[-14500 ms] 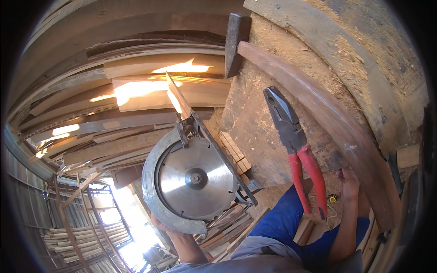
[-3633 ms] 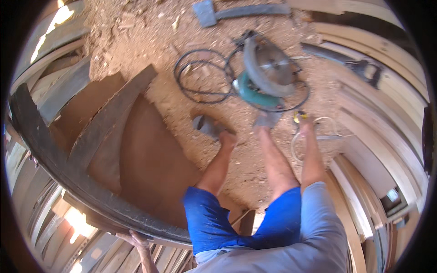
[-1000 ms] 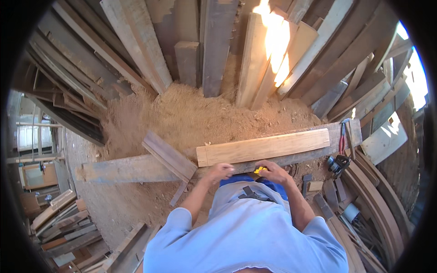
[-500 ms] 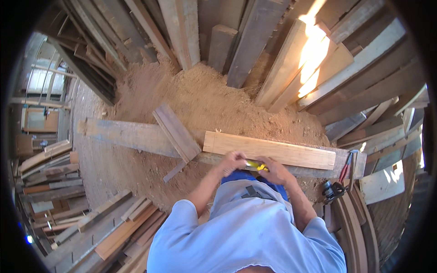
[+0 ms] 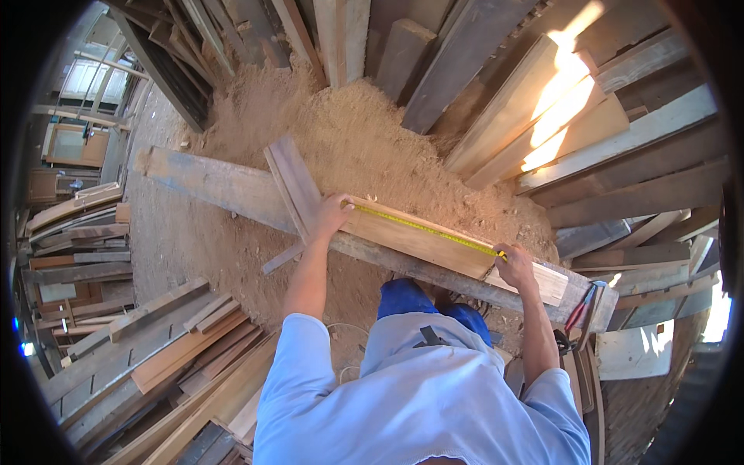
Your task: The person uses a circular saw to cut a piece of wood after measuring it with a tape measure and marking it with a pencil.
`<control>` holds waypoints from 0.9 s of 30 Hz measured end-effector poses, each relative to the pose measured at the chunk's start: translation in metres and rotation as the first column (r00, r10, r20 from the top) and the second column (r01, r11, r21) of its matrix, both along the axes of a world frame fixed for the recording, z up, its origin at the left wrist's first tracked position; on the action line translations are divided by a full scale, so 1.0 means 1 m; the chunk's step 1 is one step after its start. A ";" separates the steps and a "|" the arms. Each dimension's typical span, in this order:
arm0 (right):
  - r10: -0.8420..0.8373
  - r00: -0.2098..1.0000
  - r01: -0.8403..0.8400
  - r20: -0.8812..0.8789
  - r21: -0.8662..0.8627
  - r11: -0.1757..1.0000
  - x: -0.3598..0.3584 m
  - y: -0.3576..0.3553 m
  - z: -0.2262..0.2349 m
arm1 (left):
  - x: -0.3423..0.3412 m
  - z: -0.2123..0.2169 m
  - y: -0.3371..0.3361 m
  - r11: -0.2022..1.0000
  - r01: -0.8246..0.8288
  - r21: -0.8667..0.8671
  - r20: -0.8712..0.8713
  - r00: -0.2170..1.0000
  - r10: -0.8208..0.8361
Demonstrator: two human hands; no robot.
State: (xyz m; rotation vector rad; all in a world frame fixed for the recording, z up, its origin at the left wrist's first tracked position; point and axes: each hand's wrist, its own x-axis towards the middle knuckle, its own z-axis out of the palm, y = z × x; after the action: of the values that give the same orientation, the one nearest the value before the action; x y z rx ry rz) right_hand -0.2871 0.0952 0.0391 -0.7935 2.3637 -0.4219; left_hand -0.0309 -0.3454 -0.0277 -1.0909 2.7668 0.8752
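- Two bare hands are now set well apart over a pale board; half a second ago they were close together beside its near edge, with little blade showing.
- Tape measure: yellow blade drawn out and stretched along the board, nearer its far edge.
- Left hand: at the board's left end, fingers grasping the tip of the blade; the exact finger placing is too small to make out.
- Right hand: fingers wrapped around the tape case, short of the board's right end; wood continues beyond it.
- Board: lying lengthwise on a long grey plank, just beside a dark short timber laid across that plank.
- Red-handled pliers: near the plank's right end, untouched.
- Finding, by judgement: measuring along the board is now under way, and no mark is being made.
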 end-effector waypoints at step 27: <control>0.020 0.999 -0.020 0.032 -0.001 1.000 0.019 -0.027 -0.032 | -0.008 -0.003 -0.005 0.992 0.056 -0.115 0.089 0.995 -0.045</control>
State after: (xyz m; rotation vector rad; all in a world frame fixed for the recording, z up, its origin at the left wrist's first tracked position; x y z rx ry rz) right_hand -0.2677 0.0682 0.0069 -0.8046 2.3244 -0.4239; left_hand -0.0392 -0.3502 -0.0309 -1.0429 2.7918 0.6509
